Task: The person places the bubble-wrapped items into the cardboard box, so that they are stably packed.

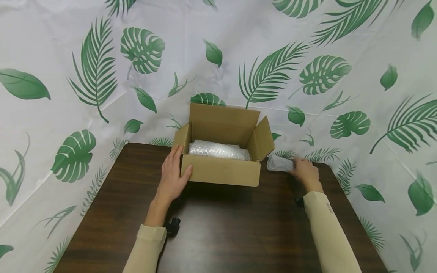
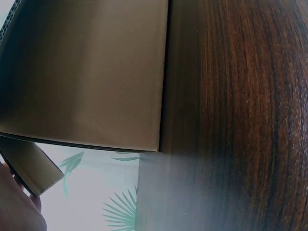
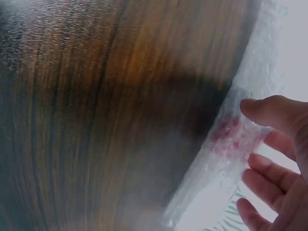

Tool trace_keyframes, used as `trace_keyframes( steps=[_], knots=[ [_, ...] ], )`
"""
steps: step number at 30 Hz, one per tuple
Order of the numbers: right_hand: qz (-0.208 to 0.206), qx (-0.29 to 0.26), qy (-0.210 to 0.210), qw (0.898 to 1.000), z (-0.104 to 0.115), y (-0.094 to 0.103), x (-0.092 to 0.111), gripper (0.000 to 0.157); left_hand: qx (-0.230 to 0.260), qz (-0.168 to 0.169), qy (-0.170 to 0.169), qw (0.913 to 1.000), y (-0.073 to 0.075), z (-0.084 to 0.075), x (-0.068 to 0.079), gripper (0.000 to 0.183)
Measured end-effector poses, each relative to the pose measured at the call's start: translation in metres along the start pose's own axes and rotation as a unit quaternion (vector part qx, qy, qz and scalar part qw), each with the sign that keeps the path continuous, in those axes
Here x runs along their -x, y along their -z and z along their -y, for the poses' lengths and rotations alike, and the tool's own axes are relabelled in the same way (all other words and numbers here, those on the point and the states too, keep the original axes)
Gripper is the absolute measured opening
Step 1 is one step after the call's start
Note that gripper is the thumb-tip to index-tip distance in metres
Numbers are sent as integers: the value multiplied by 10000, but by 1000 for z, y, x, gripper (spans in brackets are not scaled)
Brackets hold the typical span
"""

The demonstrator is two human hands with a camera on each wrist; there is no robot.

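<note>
An open cardboard box [image 1: 222, 170] stands near the table's back edge, with a bubble-wrapped bundle [image 1: 218, 150] lying inside. My left hand [image 1: 172, 176] rests against the box's left front corner, its fingers straight along the left flap [image 1: 182, 138] and its thumb on the front wall. In the left wrist view only part of that hand [image 2: 19, 207] shows beside a flap. Right of the box, my right hand [image 1: 305, 172] holds a smaller bubble-wrapped item [image 1: 280, 163] between thumb and fingers. Something reddish shows through its wrap [image 3: 228, 134]; its exact kind is hidden.
The dark wood table [image 1: 218, 227] extends in front of the box. Behind it hangs a white cloth [image 1: 225, 79] with green leaf prints. The box's back flap [image 1: 223, 112] stands up and its right flap [image 1: 267, 138] leans outward. Black straps [image 1: 173, 226] sit at the wrists.
</note>
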State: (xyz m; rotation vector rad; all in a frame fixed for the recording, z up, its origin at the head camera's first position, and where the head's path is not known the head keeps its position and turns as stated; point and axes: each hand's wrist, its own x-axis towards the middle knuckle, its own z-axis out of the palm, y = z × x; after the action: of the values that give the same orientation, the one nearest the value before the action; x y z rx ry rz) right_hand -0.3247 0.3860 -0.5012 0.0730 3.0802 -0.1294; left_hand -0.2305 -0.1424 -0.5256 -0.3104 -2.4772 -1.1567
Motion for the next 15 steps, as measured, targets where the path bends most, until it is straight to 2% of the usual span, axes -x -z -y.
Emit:
trace_keyframes(
  steps=[5,10,15],
  knots=[
    [-169,-75,-75,9998,0,-3,3,47,-17,6,27,10000,1,-3,2,81],
    [-138,-115,-113,9998,-5,-13,4,50,-63,24,39,10000,2,-6,4,81],
    [-311,-232,-121,9992,-11,-21,4,53,-65,5,44,10000,3,-8,6,81]
  ],
)
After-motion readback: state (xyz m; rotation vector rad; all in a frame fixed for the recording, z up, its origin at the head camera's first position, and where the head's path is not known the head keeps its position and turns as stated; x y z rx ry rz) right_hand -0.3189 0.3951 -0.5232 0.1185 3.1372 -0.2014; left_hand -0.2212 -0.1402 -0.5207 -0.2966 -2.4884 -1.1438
